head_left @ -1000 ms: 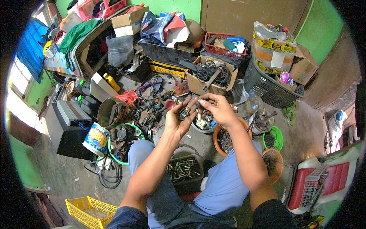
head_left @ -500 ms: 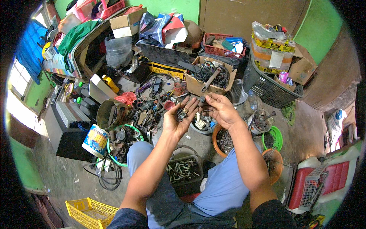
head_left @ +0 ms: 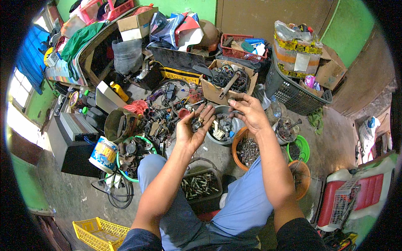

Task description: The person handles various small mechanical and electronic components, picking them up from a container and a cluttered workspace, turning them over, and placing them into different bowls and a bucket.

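My left hand (head_left: 189, 133) is turned palm up with its fingers stretched out and somewhat apart. A small dark-and-shiny part (head_left: 196, 125) rests in it, too small to name. To its right, my right hand (head_left: 250, 113) is raised with thumb and fingers bent together; whatever is between the fingertips, if anything, I cannot make out. Below and between the hands stands a grey basin (head_left: 237, 133) of small grey, blue and white parts. Just under my right hand is an orange basin (head_left: 237, 157) full of small dark pieces. Both palms look blackened.
Between my legs is a dark bin (head_left: 215, 193) of small cylindrical parts. A cardboard box (head_left: 217, 96) of cables stands ahead. Loose parts (head_left: 161, 121) cover the floor at left, beside a green-rimmed basin (head_left: 155, 148). A green basin (head_left: 307, 155) and grey crate (head_left: 289, 90) stand right.
My hands have moved apart, the right one up and to the right. The round dark cap between my right fingers is no longer visible. More of the grey basin shows.
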Demonstrator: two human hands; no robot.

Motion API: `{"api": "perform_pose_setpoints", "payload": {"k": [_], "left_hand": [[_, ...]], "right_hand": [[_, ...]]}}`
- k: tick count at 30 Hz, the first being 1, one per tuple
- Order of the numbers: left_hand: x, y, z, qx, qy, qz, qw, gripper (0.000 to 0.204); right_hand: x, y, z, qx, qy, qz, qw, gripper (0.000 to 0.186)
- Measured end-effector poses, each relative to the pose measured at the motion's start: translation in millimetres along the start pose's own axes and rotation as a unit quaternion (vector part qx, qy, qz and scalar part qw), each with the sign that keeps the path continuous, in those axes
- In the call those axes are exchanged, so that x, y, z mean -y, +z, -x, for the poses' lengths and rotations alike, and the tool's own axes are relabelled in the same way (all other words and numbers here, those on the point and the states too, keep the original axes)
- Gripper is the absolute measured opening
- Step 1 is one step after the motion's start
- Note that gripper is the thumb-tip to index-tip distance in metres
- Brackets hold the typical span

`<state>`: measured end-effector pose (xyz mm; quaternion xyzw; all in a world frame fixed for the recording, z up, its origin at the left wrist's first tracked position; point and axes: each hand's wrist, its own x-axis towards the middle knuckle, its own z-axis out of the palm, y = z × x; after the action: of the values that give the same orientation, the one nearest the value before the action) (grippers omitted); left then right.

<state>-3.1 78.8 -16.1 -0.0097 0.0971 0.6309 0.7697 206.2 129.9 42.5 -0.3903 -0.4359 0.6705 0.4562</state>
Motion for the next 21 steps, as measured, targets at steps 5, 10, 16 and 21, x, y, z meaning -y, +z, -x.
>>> {"api": "perform_pose_setpoints", "payload": {"k": [5,10,16,21], "left_hand": [[0,2,1,-0.008,0.0,0.001,1.0,0.046],[-2,3,2,-0.041,-0.025,-0.011,0.999,0.049],[2,7,6,-0.024,-0.029,-0.037,0.999,0.049],[3,7,5,-0.051,-0.031,-0.062,0.996,0.045]], "right_hand": [[-10,-8,-7,-0.052,-0.043,0.187,0.98,0.03],[-36,-30,-22,-0.1,-0.087,0.404,0.905,0.031],[-22,-16,-18,-0.146,-0.128,0.467,0.863,0.024],[-18,10,-6,-0.032,-0.236,0.422,0.875,0.02]]}}
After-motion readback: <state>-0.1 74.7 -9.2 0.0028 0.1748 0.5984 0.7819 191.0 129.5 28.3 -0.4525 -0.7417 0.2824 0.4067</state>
